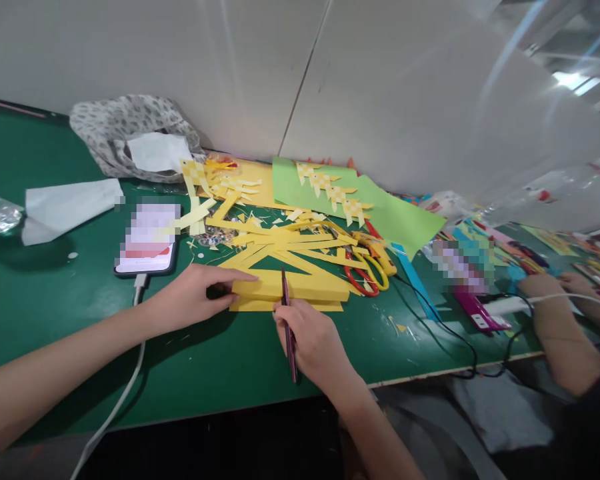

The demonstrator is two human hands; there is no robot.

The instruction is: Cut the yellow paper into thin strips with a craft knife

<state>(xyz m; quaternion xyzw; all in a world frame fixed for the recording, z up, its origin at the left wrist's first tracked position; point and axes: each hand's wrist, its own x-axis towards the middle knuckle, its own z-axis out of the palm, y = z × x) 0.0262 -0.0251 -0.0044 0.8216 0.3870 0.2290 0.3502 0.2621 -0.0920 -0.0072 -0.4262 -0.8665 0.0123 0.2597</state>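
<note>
yellow paper (313,289), perhaps folded, left fingers (234,274) holding it, right fingers (279,316) gripping slim pen (289,335)

Yellow paper (260,291), one piece: folded lengthwise, layers overlapping, long axis running 9 to 3 o'clock; lies on green table (205,373). Pen (292,353), one: slim, dark, pinkish along barrel; held across the paper's near edge, tip toward 12 o'clock, tail toward 6.

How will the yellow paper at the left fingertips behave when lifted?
The yellow paper is probably light, being thin. It may bend easily, though an apparent lengthwise fold could stiffen it. Yellow strips crowding its far edge might drag along.
</note>
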